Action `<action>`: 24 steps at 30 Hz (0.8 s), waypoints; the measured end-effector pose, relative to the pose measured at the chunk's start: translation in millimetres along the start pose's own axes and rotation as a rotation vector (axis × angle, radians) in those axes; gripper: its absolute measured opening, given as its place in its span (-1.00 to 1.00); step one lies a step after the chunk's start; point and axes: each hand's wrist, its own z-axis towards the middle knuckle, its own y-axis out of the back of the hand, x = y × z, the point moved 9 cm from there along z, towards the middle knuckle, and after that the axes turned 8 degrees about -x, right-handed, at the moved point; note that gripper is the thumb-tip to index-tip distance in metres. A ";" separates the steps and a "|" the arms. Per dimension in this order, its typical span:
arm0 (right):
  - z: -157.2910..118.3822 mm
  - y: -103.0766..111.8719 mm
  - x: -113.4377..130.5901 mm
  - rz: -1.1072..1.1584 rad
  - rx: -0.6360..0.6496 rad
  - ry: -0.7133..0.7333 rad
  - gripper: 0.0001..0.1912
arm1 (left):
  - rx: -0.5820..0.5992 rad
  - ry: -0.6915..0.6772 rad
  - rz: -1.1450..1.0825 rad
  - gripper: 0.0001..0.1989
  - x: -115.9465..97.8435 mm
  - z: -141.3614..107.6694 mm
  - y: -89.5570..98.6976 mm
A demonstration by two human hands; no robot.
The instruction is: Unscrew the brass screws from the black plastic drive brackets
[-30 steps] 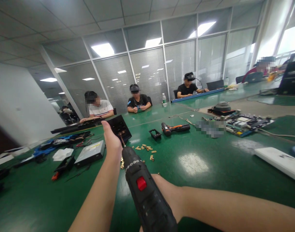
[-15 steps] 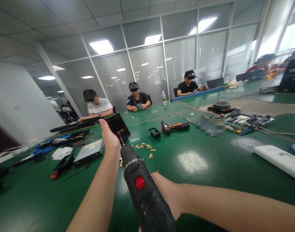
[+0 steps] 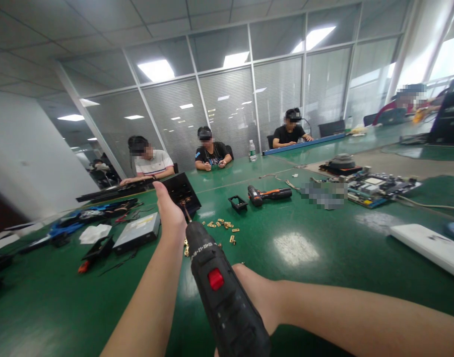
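My right hand point(image 3: 257, 297) is closed round a black cordless drill point(image 3: 221, 292) with a red switch on top. The drill's long bit point(image 3: 187, 212) reaches forward to a black plastic box-like housing point(image 3: 180, 193). My left hand point(image 3: 170, 210) grips that housing from the left, thumb up; its other fingers are hidden behind. Where the bit tip meets the housing, the detail is too small to make out. Small brass-coloured plates point(image 3: 223, 224) lie scattered on the green table just beyond the drill, several of them, some partly hidden by the drill's nose.
A second drill point(image 3: 269, 195) and a small black frame point(image 3: 237, 204) lie ahead. An optical drive point(image 3: 137, 233) rests at left beside tools and white paper point(image 3: 95, 234). At right are a circuit board point(image 3: 375, 184) and a white slab-like object point(image 3: 427, 248). Several people sit across the table.
My hands, the drill and the housing stay almost where they were. Across the table, the person in black at right has shifted their hands slightly.
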 end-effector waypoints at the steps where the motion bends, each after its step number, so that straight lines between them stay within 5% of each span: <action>1: 0.5 0.8 -1.3 0.014 -0.011 -0.029 -0.47 | 0.007 0.003 -0.006 -0.48 -0.1 -0.4 -0.8; 24: 0.5 -2.3 1.5 -0.034 -0.013 0.017 -0.48 | 0.036 0.064 -0.031 -0.46 -0.9 -7.1 -6.5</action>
